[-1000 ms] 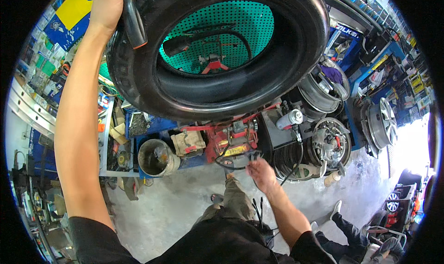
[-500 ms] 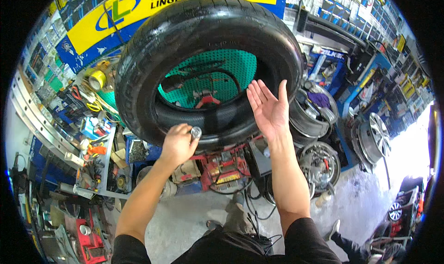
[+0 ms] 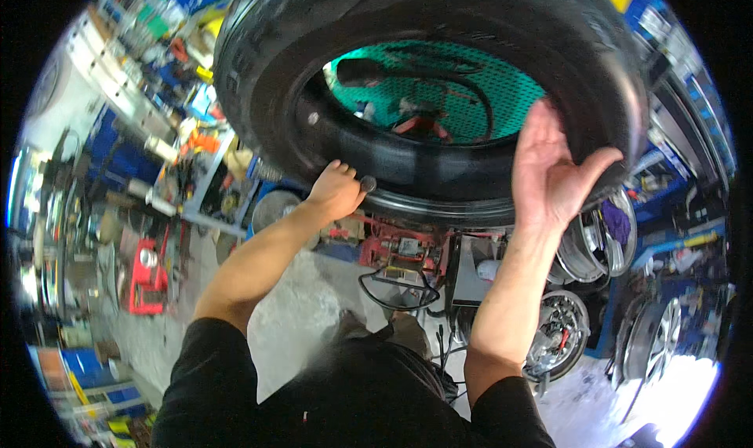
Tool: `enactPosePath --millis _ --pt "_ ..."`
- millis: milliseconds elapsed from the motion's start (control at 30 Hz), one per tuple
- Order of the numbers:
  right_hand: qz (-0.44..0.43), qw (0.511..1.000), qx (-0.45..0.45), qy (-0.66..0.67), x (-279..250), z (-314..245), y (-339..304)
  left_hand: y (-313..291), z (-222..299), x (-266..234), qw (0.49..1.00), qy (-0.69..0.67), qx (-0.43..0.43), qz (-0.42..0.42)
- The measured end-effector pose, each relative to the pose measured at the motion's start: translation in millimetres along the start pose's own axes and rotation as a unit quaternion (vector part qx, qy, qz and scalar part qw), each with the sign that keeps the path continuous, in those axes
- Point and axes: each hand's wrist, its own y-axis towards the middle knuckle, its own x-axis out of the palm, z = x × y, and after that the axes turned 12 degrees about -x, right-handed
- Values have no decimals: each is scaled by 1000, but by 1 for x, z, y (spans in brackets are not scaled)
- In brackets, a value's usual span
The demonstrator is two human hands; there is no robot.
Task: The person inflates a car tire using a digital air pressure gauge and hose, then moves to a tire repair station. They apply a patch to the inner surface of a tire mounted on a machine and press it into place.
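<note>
A big black tyre (image 3: 423, 20) fills the upper middle, standing tilted with its hole facing me. At its lower left edge is my left hand (image 3: 336, 193), closed around a small round metal piece (image 3: 368, 183) whose end shows by the thumb. Whether these fingers also press on the tyre is hard to tell. My right hand (image 3: 547, 169) lies open against the right side of the tyre, palm up, fingers reaching into the hole and thumb spread out over the sidewall. A small pale spot (image 3: 314, 118) marks the inner wall of the tyre.
Through the hole a green perforated board (image 3: 510, 95) shows, with a dark hose. Below the tyre stands red machinery (image 3: 404, 248) with a black cable. Wheel rims (image 3: 558, 334) stack at the right. A red case (image 3: 147, 275) is on the floor at left.
The tyre looks larger and nearer, and my view has turned. My right hand has come against the tyre's right side. My left hand still holds the metal piece.
</note>
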Motion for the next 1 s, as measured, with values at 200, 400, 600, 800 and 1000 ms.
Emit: enactPosePath --millis 200,400,600,800,1000 --pt "-10 997 -27 -78 5 2 1 3 7 18 995 -69 -29 71" --pt "6 974 -35 -222 27 20 -3 11 37 34 986 -136 -36 94" --pt "-85 917 5 -389 50 70 -10 34 92 47 964 -264 -41 -1" --pt "-127 872 25 -472 54 112 -8 52 127 47 929 -370 -25 0" --pt "-180 871 40 -455 72 138 1 60 131 42 923 -383 -27 10"
